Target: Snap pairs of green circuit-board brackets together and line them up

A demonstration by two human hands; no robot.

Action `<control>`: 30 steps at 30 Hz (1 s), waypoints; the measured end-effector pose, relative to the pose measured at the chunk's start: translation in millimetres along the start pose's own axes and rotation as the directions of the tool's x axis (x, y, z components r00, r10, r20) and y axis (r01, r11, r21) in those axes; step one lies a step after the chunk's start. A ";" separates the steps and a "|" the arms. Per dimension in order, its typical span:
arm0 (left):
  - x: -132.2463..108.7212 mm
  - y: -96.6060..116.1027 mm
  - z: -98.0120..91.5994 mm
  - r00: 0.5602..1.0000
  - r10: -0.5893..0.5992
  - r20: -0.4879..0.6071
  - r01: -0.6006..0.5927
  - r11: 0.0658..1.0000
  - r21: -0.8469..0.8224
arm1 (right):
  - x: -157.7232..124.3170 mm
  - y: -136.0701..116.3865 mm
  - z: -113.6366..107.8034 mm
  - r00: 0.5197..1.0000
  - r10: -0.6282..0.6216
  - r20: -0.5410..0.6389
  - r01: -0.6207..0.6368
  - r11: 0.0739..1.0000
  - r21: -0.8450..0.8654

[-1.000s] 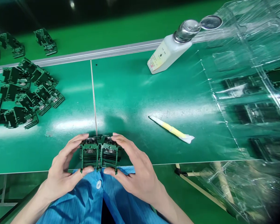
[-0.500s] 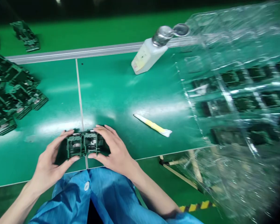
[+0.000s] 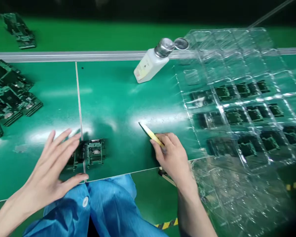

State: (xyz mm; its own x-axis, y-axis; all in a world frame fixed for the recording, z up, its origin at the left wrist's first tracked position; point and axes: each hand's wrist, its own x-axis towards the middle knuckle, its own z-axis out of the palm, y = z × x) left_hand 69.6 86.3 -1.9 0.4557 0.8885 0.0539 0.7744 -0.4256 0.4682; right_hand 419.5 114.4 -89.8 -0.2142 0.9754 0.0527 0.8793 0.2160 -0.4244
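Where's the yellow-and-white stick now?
In the head view, the yellow-and-white stick is at the right hand's fingers, above the green mat, just left of the clear plastic tray.

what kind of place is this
Probably an electronics assembly workshop: green circuit-board modules lie grouped on the green bench, a clear plastic compartment tray holds more, and the person wears a blue work smock.

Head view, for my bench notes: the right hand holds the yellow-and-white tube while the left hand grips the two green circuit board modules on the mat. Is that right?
No: the left hand is open with fingers spread, not gripping; the two green circuit board modules sit on the mat beside it, as the head view shows. The right hand does hold the yellow-and-white tube.
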 end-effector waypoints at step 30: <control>22.1 3.6 8.2 0.992 0.094 0.082 -0.103 0.988 0.117 | 11.7 -84.4 14.7 0.766 -0.634 -0.107 0.639 0.769 0.017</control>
State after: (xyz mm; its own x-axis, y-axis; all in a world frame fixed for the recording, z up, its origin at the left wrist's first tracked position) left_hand 86.0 103.0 -6.3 0.5611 0.8273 0.0252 0.7690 -0.5323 0.3540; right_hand 336.6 106.9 -66.6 -0.6761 0.6149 0.4060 0.5323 0.7886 -0.3078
